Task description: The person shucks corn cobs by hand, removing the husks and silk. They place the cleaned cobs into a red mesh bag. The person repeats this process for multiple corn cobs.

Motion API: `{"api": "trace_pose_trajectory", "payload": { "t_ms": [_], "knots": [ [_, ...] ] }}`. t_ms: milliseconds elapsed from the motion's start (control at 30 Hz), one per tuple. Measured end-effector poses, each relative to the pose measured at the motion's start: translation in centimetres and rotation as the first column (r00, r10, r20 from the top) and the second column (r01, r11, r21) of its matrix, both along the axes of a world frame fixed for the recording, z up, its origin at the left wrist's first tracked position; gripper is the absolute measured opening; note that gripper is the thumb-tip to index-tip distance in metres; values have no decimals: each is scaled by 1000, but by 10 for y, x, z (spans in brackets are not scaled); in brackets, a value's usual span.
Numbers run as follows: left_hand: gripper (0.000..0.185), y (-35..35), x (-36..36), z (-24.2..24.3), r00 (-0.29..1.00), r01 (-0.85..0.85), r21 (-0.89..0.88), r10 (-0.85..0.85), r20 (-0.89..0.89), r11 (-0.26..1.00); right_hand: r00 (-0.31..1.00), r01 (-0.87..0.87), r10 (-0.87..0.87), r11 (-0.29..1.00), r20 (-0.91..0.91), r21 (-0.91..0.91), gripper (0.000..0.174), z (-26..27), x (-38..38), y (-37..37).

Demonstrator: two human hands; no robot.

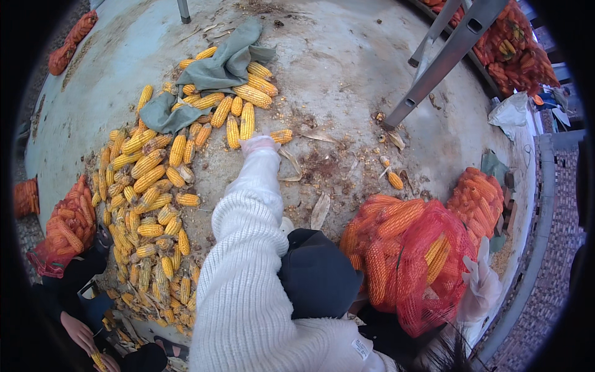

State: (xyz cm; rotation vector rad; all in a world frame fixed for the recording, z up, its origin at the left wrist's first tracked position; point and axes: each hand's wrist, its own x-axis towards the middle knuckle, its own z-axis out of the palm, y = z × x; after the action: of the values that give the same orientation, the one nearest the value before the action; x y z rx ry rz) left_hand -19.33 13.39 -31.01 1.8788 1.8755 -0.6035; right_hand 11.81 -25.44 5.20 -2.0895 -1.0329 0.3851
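My left hand [260, 143], in a clear plastic glove, reaches forward over the concrete floor. Its fingers are at the near end of a yellow corn cob [247, 120]; whether they grip it is hidden. Another cob [281, 136] lies just right of this hand. At the right, my gloved right hand [479, 281] is raised beside the mouth of a red mesh bag [432, 297], fingers apart, with no cob visible in it. Inside the bag are many corn cobs [388, 232]. It stands beside my dark-clad knee [320, 274].
A large heap of cobs [148, 204] spreads on the left, partly under green cloth [223, 58]. Metal ladder legs [437, 69] stand at upper right. More filled mesh bags [476, 200] stand around. At lower left, another person's hands [83, 332] hold a cob [98, 360].
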Motion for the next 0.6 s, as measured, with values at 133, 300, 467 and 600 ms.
{"api": "trace_pose_trajectory", "payload": {
  "t_ms": [133, 300, 467, 600],
  "knots": [
    [46, -8, 2, -7, 999, -37, -229, 28, -46, 973, 987, -40, 39, 999, 154, 4, 39, -16, -2, 8],
    [48, -26, 0, -59, 973, -197, -229, 219, 77, 953, 867, -219, 242, 970, 436, -104, 40, -13, -11, 12],
    [53, -41, -5, -104, 659, -437, -406, 593, 463, 802, 672, -125, 334, 931, 661, -343, 32, 9, -23, 17],
    [54, -52, -28, -89, 105, -415, -646, 739, 666, 641, 859, -313, 270, 949, 435, 28, 39, -9, -8, 13]
  ]
}}
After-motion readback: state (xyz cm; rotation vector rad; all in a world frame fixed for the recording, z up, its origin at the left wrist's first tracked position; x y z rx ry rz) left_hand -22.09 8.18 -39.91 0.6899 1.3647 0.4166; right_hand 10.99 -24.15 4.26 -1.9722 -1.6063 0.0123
